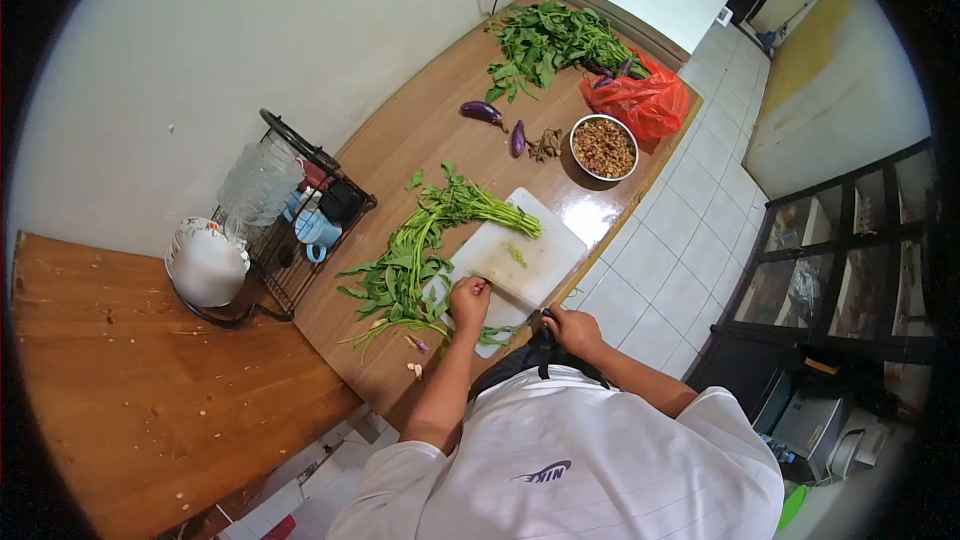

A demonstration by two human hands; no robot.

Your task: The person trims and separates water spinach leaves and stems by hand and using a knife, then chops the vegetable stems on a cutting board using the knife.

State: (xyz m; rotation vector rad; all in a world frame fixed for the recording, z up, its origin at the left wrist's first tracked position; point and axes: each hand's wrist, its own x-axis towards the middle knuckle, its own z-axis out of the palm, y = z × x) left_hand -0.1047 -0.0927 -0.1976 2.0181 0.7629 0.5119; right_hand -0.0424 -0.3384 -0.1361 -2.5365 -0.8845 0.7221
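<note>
My left hand (470, 304) is closed at the lower left edge of the white cutting board (556, 240), its fingertips pinched near the tip of a thin knife blade (508, 293). What it pinches is too small to name. My right hand (576, 332) grips the knife's handle by the table's front edge. Cut green pieces (516, 255) lie mid-board. A bunch of leafy greens (408, 240) rests beside the board, its stem ends (515, 216) on it. More loose green stems (496, 335) lie on the board's lower end, near my left hand.
Beyond the board are two eggplants (483, 113), a bowl of brown food pieces (604, 148), a red plastic bag (645, 100) and more greens (560, 37). A dish rack (285, 260) with cups and bowls stands on the left. Garlic pieces (414, 371) lie near my left forearm.
</note>
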